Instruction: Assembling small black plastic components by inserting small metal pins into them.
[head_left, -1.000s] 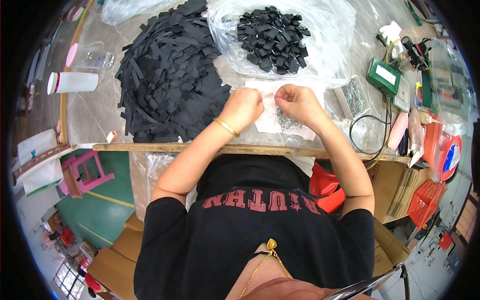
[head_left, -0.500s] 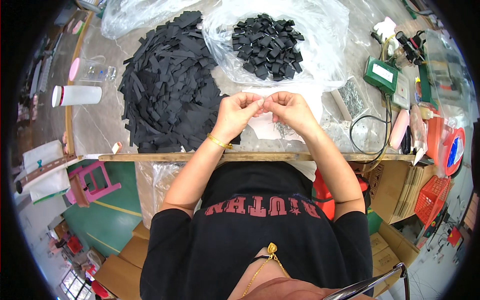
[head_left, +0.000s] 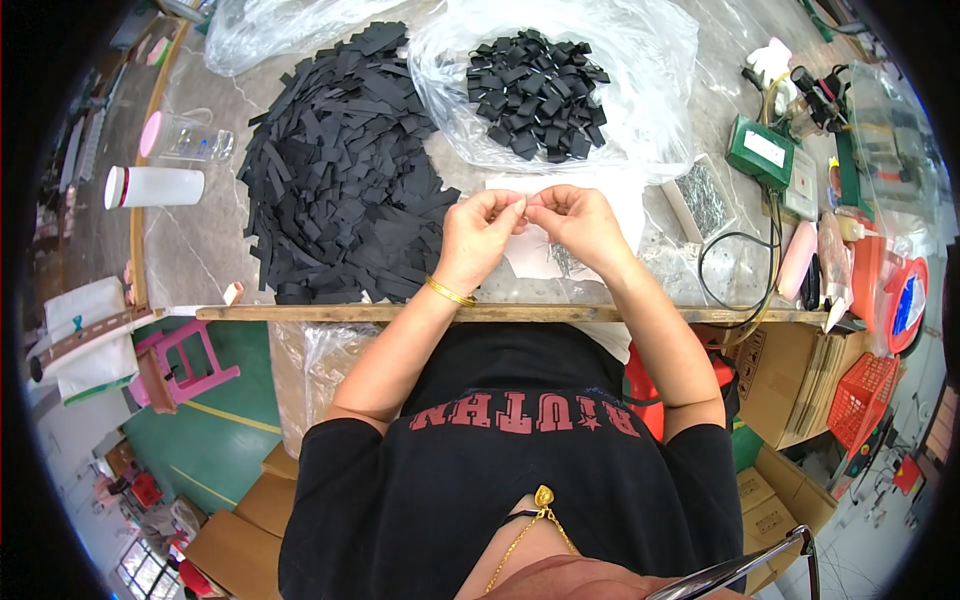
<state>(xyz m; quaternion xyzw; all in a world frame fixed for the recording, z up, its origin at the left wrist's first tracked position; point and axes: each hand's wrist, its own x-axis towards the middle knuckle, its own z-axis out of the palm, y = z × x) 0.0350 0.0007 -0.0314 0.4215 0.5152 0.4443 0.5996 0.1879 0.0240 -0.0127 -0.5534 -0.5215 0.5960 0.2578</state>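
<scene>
My left hand (head_left: 482, 235) and my right hand (head_left: 577, 228) meet fingertip to fingertip above a white sheet (head_left: 624, 205) near the table's front edge. Both are closed in a pinch; whatever lies between the fingers is too small to make out. To the left of my left hand spreads a big heap of flat black fabric strips (head_left: 340, 180). Beyond my hands, folded black fabric loops (head_left: 538, 95) are piled on a clear plastic bag (head_left: 640, 110). Thin metal pieces (head_left: 562, 262) lie on the sheet beneath my right hand.
A small open box of thin metal pieces (head_left: 705, 200) stands right of the sheet. Behind it are a green device (head_left: 760, 152) and a looping black cable (head_left: 703, 268). At the left stand a white bottle (head_left: 165, 187) and a clear cup (head_left: 185, 137). A wooden strip (head_left: 300, 313) edges the table.
My left hand has shifted slightly right and its wrist has turned a little. My right hand has moved only slightly, and the fingertips are still together.
</scene>
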